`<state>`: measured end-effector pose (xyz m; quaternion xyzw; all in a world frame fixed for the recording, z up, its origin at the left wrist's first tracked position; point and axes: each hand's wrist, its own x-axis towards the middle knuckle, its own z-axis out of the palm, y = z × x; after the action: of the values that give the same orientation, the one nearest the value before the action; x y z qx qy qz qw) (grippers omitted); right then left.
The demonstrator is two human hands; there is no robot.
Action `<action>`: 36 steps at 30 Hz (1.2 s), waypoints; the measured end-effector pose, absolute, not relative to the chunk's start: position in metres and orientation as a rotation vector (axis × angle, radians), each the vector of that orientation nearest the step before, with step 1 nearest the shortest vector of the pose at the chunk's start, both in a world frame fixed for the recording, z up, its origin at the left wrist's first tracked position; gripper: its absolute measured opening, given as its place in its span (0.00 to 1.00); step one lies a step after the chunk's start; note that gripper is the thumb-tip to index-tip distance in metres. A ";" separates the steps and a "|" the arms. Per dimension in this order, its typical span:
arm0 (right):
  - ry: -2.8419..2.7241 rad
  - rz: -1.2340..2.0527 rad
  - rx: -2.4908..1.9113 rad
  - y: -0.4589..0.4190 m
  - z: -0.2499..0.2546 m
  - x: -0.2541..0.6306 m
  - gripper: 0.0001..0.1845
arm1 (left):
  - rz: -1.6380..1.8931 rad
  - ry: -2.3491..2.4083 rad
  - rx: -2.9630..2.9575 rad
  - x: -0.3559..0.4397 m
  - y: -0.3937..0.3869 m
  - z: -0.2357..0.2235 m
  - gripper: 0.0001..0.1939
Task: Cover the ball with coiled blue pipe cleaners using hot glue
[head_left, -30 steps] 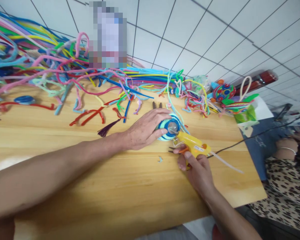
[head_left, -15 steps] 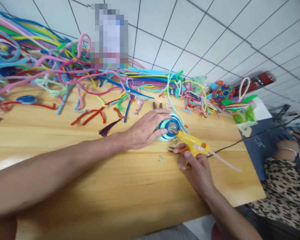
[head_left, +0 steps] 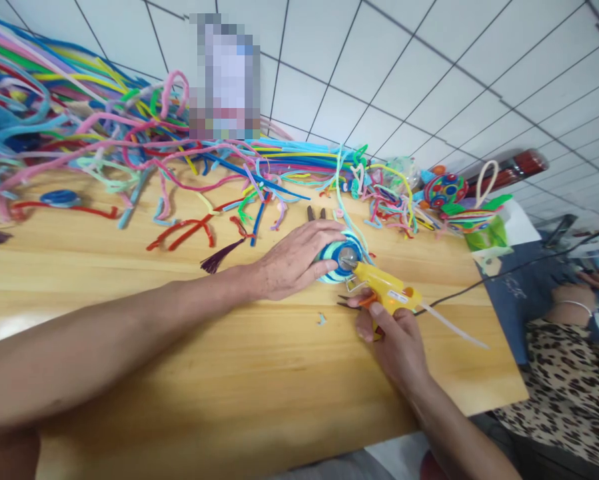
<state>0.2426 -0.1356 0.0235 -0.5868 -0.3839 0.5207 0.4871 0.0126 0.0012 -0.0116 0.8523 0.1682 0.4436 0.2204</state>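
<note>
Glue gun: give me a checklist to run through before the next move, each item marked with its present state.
1. Yellow glue gun gripped by the right hand: ok.
2. Left hand on the blue-and-green ringed piece: ok.
3. Nozzle at the piece's clear round centre: ok; whether they touch, cannot tell.
4. Left thumb well away from the nozzle: not ok, it lies close by.
5. Glue stick loaded: ok, its end juts from the back.
6. Glue coming out: cannot tell.

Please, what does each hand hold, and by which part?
Right hand: hot-glue gun, by its handle. Left hand: blue-and-mint pipe-cleaner coil, by its left side.
</note>
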 end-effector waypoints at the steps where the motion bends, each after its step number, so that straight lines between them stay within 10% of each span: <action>1: -0.931 1.263 -1.425 -0.136 0.024 0.243 0.21 | 1.225 0.464 2.353 0.013 0.001 -0.011 0.20; 36: -1.010 1.225 -1.509 -0.132 0.044 0.251 0.21 | 1.250 0.469 2.325 0.016 0.001 -0.015 0.20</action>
<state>0.2507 -0.1317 0.0435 -0.6125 -0.4099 0.4971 0.4579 0.0157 0.0014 -0.0151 0.8444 0.1702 0.4539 0.2281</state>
